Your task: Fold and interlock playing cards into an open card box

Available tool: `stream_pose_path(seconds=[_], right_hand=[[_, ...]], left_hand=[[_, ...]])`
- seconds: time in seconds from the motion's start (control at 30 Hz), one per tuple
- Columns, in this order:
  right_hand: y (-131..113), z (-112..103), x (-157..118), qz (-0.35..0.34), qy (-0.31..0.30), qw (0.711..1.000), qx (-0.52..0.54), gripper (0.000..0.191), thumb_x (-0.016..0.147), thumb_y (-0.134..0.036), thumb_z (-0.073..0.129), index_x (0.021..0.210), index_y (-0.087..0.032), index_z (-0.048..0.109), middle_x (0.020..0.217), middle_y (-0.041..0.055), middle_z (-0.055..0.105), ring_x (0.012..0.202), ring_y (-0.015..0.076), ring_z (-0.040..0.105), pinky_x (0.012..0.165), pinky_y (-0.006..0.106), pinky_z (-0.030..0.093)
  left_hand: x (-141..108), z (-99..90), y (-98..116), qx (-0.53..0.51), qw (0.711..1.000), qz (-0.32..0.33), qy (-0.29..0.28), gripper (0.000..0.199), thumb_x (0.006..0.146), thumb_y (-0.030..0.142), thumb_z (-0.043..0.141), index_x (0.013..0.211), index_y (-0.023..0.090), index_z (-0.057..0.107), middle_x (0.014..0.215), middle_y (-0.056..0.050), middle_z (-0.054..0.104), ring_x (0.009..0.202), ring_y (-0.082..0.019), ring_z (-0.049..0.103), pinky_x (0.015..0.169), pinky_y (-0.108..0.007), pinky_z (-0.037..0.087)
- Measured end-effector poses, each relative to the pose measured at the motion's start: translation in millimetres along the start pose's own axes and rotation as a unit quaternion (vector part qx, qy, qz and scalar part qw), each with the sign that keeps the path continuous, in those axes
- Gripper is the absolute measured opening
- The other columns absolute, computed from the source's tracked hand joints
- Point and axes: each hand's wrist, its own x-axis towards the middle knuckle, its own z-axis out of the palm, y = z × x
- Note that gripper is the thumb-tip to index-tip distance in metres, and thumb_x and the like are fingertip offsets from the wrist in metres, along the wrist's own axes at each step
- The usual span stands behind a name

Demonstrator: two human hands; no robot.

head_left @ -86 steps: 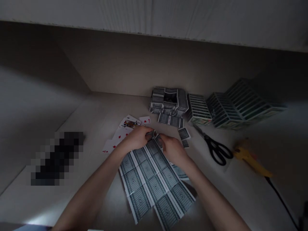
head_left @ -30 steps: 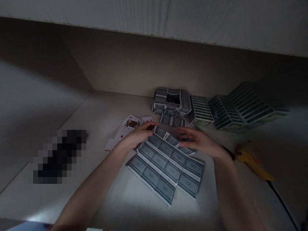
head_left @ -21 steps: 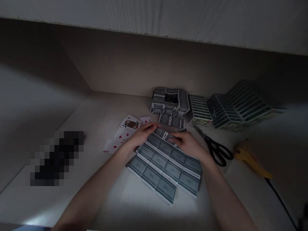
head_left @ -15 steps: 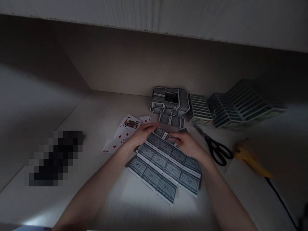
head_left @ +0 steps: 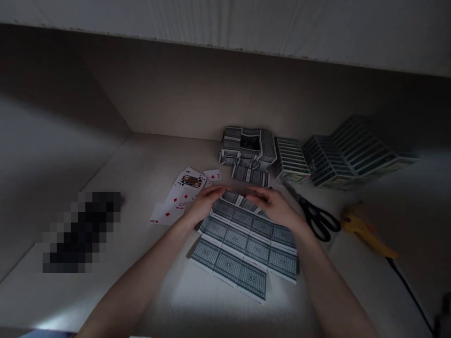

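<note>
Flanking stepped, patterned card panel [head_left: 237, 238] | left fingers [head_left: 216, 189], right fingers [head_left: 261, 191] curved | clamped? can't tell

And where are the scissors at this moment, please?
In the head view, the black-handled scissors lie to the right of the right hand, just left of the yellow corded tool, with their tips near the smallest striped block.

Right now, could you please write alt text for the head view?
A person's left hand and right hand are at the far edge of a panel of patterned cards; face-up cards lie left, scissors and a yellow tool right.
</note>
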Motion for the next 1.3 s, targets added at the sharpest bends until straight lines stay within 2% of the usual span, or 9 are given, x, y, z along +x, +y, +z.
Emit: stream_pose_path(seconds=[0.13,0.23,0.3,0.37,0.43,0.53,0.67,0.87,1.3], right_hand=[[6,-14,-5,0.057,0.125,0.98,0.145,0.034,0.079,-0.047,0.046,0.098,-0.022,0.061,0.088,0.0045,0.069,0.078,0.0206,0.065,0.073,0.035,0.05],[8,-12,-15,0.069,0.164,0.961,0.21,0.035,0.078,-0.05,0.044,0.087,-0.023,0.064,0.083,0.0057,0.07,0.078,0.0225,0.065,0.073,0.036,0.051],[7,-3,-23,0.061,0.168,0.959,0.218,0.036,0.079,-0.05,0.043,0.082,-0.023,0.066,0.082,0.0067,0.07,0.079,0.0229,0.065,0.077,0.037,0.05],[7,9,-29,0.053,0.172,0.966,0.185,0.036,0.079,-0.049,0.045,0.078,-0.022,0.067,0.082,0.0061,0.07,0.08,0.0224,0.065,0.079,0.037,0.049],[8,18,-33,0.031,0.157,0.979,0.125,0.028,0.073,-0.044,0.055,0.083,-0.021,0.068,0.088,0.0041,0.069,0.085,0.0224,0.063,0.081,0.036,0.049],[12,25,-33,-0.004,0.125,0.99,0.065,0.028,0.065,-0.034,0.066,0.09,-0.023,0.068,0.092,0.0018,0.069,0.088,0.0215,0.063,0.081,0.034,0.049],[19,24,-29,-0.005,0.134,0.989,0.061,0.022,0.066,-0.031,0.066,0.085,-0.022,0.07,0.087,0.0012,0.07,0.081,0.0196,0.065,0.079,0.032,0.05],[19,24,-26,0.01,0.133,0.989,0.066,0.021,0.067,-0.031,0.064,0.084,-0.022,0.07,0.088,0.0009,0.069,0.082,0.0194,0.065,0.08,0.033,0.05],[17,23,-25,0.011,0.126,0.99,0.06,0.021,0.068,-0.03,0.063,0.085,-0.02,0.07,0.086,0.0024,0.07,0.08,0.0189,0.064,0.076,0.031,0.05]], left_hand=[[-3,-6.7,-2,-0.036,0.999,-0.019,-0.015,0.033,0.071,0.036,0.055,0.094,0.015,0.065,0.09,-0.004,0.067,0.084,-0.019,0.058,0.074,-0.028,0.042],[-2,-9.1,-3,-0.013,1.0,-0.008,0.0,0.031,0.069,0.035,0.058,0.092,0.015,0.065,0.091,-0.003,0.067,0.084,-0.019,0.059,0.074,-0.027,0.042],[-1,-8.1,-3,0.001,1.0,0.012,0.008,0.029,0.069,0.034,0.057,0.09,0.016,0.066,0.093,-0.003,0.067,0.086,-0.019,0.058,0.075,-0.027,0.042],[-2,-5.2,-4,0.003,1.0,0.029,0.001,0.028,0.071,0.035,0.055,0.09,0.016,0.066,0.095,-0.003,0.066,0.089,-0.019,0.057,0.077,-0.027,0.041],[-2,-1.7,-5,0.0,0.999,0.032,-0.006,0.029,0.073,0.036,0.054,0.09,0.016,0.065,0.097,-0.003,0.065,0.091,-0.019,0.057,0.077,-0.026,0.041],[-3,1.8,-6,0.008,1.0,0.02,0.002,0.027,0.072,0.038,0.055,0.085,0.016,0.066,0.088,-0.002,0.066,0.081,-0.017,0.058,0.068,-0.024,0.042],[-4,2.6,-5,0.003,1.0,0.002,-0.007,0.026,0.073,0.039,0.054,0.08,0.017,0.065,0.074,0.0,0.064,0.067,-0.013,0.056,0.058,-0.022,0.04],[-4,3.8,-3,-0.025,0.999,-0.019,-0.015,0.028,0.072,0.039,0.054,0.085,0.017,0.066,0.07,0.001,0.062,0.06,-0.012,0.053,0.052,-0.021,0.037],[-2,5.1,-4,-0.02,1.0,-0.02,-0.009,0.029,0.071,0.041,0.053,0.081,0.016,0.065,0.069,0.0,0.061,0.062,-0.013,0.053,0.054,-0.021,0.037]])
